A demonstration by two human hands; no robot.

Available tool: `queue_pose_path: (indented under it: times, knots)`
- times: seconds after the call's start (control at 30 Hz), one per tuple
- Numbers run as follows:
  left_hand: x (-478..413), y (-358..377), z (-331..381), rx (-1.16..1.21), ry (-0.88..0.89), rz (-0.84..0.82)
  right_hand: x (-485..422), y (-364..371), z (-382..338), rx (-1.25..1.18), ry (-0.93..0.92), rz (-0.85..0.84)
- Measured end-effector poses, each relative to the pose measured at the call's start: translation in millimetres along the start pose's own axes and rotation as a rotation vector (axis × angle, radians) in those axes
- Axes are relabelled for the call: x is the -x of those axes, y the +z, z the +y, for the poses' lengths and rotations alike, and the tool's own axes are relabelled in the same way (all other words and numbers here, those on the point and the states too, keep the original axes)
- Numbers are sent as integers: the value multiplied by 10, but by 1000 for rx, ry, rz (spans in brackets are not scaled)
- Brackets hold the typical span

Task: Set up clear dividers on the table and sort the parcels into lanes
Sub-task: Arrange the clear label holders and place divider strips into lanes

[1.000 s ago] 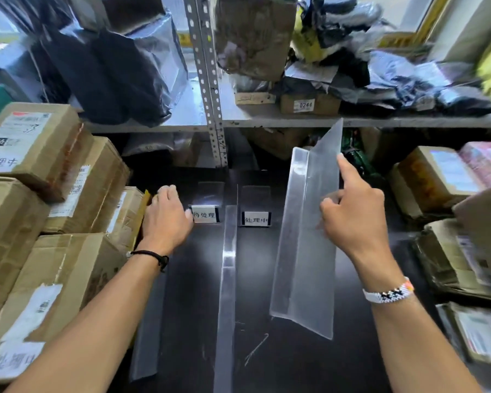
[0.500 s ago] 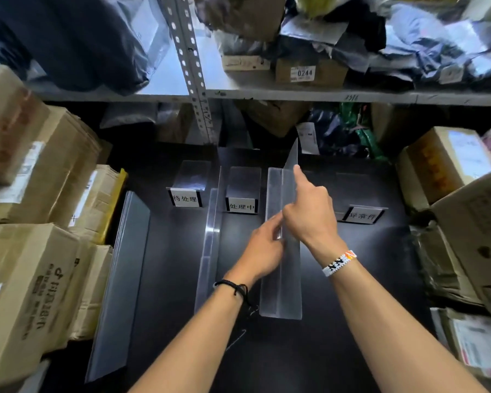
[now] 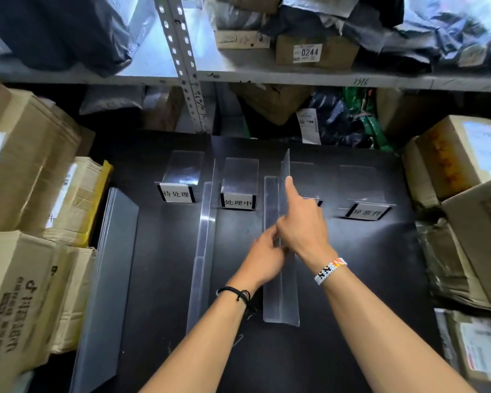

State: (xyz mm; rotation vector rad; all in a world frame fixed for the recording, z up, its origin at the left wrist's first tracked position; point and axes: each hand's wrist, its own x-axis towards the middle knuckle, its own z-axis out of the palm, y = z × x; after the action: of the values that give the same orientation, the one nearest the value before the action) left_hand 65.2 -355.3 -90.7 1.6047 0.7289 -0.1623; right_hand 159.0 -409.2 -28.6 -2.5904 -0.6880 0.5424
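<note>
The clear L-shaped plastic divider [image 3: 280, 296] is standing on the black worktop [image 3: 366, 279], just right of another clear upright divider [image 3: 203, 251]. The left hand [image 3: 264, 258] is pinching its wall; the right hand [image 3: 304, 228] is gripping it, forefinger lying along the top. It probably needs squaring parallel to that neighbour before release.

Clear dividers standing on the table [image 3: 366, 279]: two, the left divider [image 3: 203, 251] and the right divider [image 3: 281, 296]; the stack of sheets [image 3: 108, 279] leaning at the left edge cannot be counted. Label stands: four, the first stand [image 3: 177, 193], second stand [image 3: 238, 201], third stand [image 3: 302, 177] mostly hidden, fourth stand [image 3: 367, 212]. Hands: two, the left hand [image 3: 264, 259] and right hand [image 3: 304, 231], with two wristbands, a black cord [image 3: 234, 292] and a beaded bracelet [image 3: 330, 269]; cardboard boxes [image 3: 26, 154]: four at left, two clear at right, two small on the shelf [image 3: 267, 78].
</note>
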Motion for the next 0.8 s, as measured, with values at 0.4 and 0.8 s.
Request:
queue_pose_path:
  times: [0.4,0.8]
  knots:
    - [23,142,-90,85,-4,24,194,144,178,72,5,33]
    - [-427,157,-35,75,-11,77,392,479,640,-700,330,-156]
